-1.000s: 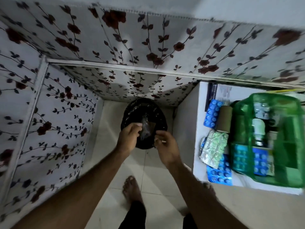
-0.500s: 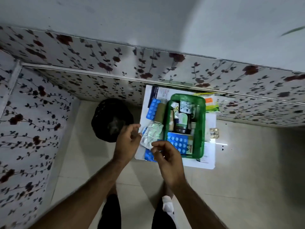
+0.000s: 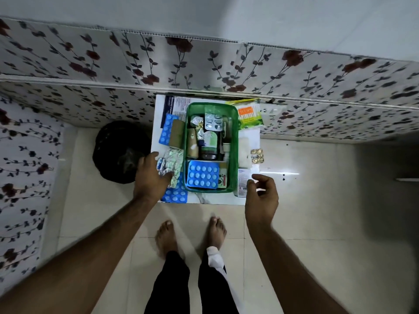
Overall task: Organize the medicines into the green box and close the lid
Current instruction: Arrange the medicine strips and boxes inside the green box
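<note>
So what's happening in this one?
A person stands over a small white table, sorting medicines into an open green box already part full. The left hand reaches the silver blister strips beside the box; the right hand hovers empty near a white carton. Several packs remain outside.

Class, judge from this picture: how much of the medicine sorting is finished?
Done: green box holds a bottle and blue strip. In hand: left hand reaches the silver strips; right hand is empty. Left: outside strips, cotton buds; no lid visible.

Open green box (image 3: 234, 141), medicines (image 3: 202, 176) inside
</note>
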